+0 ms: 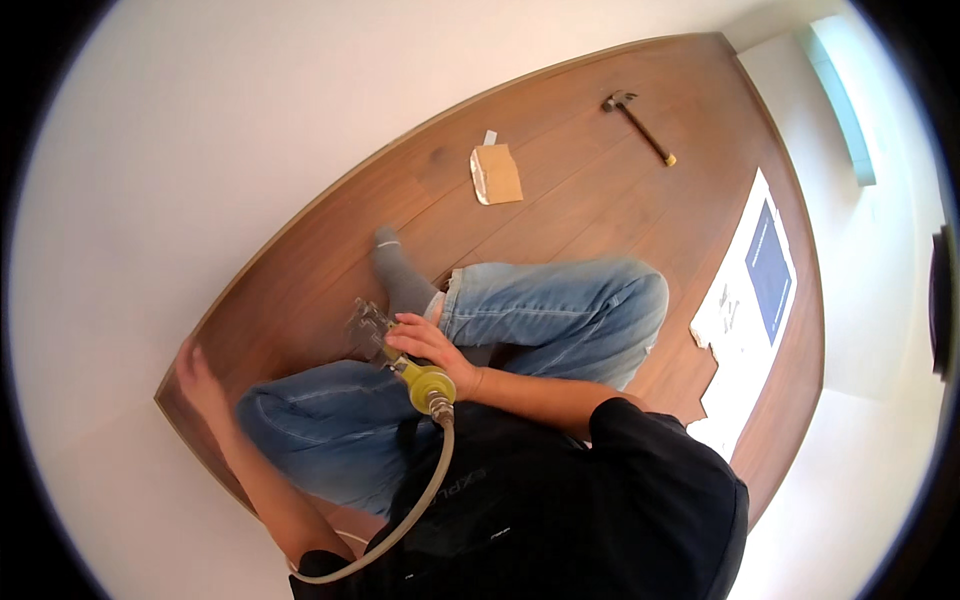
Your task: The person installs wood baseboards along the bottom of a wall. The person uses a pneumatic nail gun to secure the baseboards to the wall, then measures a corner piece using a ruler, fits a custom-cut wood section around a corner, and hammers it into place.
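My right hand [430, 350] grips a yellow-green air tool [428, 386] that looks like a nail gun, held above my crossed legs. Its pale, partly see-through front end is blurred and points toward the upper left. From a metal coupling on its near end, a beige air hose [440, 465] curves down across my shirt to the left. My left hand [203, 388] reaches out to the far left, beside the baseboard [172, 412]. Motion blurs it, but its fingers look stretched out and nothing shows in them. Whether it touches the wall or baseboard, I cannot tell.
I sit on a brown wood-plank floor [590, 180]. A claw hammer [640, 130] lies toward the far right. Ahead of my foot is a torn cardboard piece [498, 175] with a small white strip. A white sheet [735, 310] with a dark panel lies at right, several small pieces on it.
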Demonstrator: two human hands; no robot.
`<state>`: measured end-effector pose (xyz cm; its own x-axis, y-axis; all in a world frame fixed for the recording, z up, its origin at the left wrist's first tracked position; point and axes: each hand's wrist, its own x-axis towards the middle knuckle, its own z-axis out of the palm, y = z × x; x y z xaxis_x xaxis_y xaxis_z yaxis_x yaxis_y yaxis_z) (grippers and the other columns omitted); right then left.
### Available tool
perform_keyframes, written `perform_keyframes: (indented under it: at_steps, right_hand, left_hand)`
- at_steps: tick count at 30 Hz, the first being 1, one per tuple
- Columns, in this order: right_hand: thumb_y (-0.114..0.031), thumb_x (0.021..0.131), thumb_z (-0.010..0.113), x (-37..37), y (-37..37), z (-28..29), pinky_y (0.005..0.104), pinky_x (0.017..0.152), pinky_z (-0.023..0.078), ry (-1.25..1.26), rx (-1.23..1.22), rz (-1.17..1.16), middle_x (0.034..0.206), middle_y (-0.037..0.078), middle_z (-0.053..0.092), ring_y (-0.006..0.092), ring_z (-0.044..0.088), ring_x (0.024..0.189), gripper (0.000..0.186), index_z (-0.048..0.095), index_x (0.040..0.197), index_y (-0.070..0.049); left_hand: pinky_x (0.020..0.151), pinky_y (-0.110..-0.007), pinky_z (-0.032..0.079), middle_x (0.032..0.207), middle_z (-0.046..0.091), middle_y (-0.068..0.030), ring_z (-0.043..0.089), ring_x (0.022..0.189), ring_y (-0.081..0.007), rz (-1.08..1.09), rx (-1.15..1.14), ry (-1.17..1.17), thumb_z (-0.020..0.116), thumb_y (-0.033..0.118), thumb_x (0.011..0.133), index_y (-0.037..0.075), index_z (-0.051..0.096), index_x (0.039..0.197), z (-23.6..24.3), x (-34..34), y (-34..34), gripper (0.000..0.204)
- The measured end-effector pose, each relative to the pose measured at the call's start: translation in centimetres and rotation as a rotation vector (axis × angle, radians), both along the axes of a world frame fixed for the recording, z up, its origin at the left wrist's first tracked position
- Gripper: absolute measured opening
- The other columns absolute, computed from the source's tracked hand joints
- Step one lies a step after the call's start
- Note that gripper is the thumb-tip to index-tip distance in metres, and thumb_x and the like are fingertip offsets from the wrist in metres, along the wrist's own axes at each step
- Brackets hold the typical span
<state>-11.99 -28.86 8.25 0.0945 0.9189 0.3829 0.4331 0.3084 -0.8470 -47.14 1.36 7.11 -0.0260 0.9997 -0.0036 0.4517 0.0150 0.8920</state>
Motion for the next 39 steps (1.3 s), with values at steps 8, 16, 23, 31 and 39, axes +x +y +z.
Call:
perform_keyframes:
  at_steps: [8, 16, 23, 31, 39]
  right_hand:
    - [-0.009, 0.086, 0.082, 5.2, -5.8, 2.2, 0.0568, 0.118, 0.040, -0.010, 0.036, -0.313, 0.134, 0.019, 0.065, 0.0441, 0.054, 0.137, 0.056, 0.062, 0.138, -0.001]
    - [-0.006, 0.083, 0.083, 7.1, -9.0, 2.0, 0.0588, 0.116, 0.043, 0.015, -0.141, -0.465, 0.126, 0.020, 0.066, 0.0426, 0.058, 0.132, 0.057, 0.060, 0.135, -0.001]
    - [0.000, 0.082, 0.082, 7.6, -8.2, 1.7, 0.0588, 0.117, 0.043, 0.095, 0.069, -0.400, 0.127, 0.019, 0.065, 0.0415, 0.060, 0.128, 0.059, 0.061, 0.137, -0.003]
    - [-0.007, 0.089, 0.079, 9.5, -10.0, 8.1, 0.0476, 0.120, 0.036, 0.509, -0.206, -0.422, 0.140, 0.016, 0.060, 0.0338, 0.050, 0.143, 0.065, 0.050, 0.146, -0.005]
    - [-0.014, 0.090, 0.079, 27.7, -12.5, 12.5, 0.0428, 0.107, 0.049, 0.059, -0.470, -0.672, 0.125, 0.014, 0.067, 0.0287, 0.064, 0.119, 0.056, 0.059, 0.142, -0.006]
  left_hand:
    - [0.104, -0.048, 0.054, 0.164, 0.037, -0.0182, 0.064, 0.124, -0.0400, -0.700, 0.128, 0.667, 0.066, 0.020, 0.101, 0.004, 0.058, 0.144, -1.2, 24.2, 0.9, 0.046]
    - [0.099, -0.050, 0.057, 0.169, 0.032, -0.0155, 0.066, 0.122, -0.0395, -0.784, 0.084, 0.846, 0.065, 0.018, 0.101, 0.006, 0.061, 0.140, -2.8, 30.8, -1.4, 0.041]
    - [0.098, -0.049, 0.057, 0.175, 0.026, -0.0100, 0.069, 0.120, -0.0371, -0.791, -0.036, 0.940, 0.066, 0.020, 0.100, 0.007, 0.067, 0.133, -1.6, 30.5, -1.0, 0.036]
    - [0.101, -0.048, 0.056, 0.176, 0.024, -0.0130, 0.066, 0.126, -0.0366, -0.787, -0.053, 0.942, 0.069, 0.021, 0.097, 0.009, 0.069, 0.132, -2.3, 31.6, -1.3, 0.037]
    - [0.113, -0.050, 0.047, 0.168, 0.041, -0.0153, 0.056, 0.139, -0.0380, -0.801, 0.237, 0.821, 0.063, 0.010, 0.096, 0.009, 0.070, 0.131, -1.7, 38.9, -3.9, 0.036]
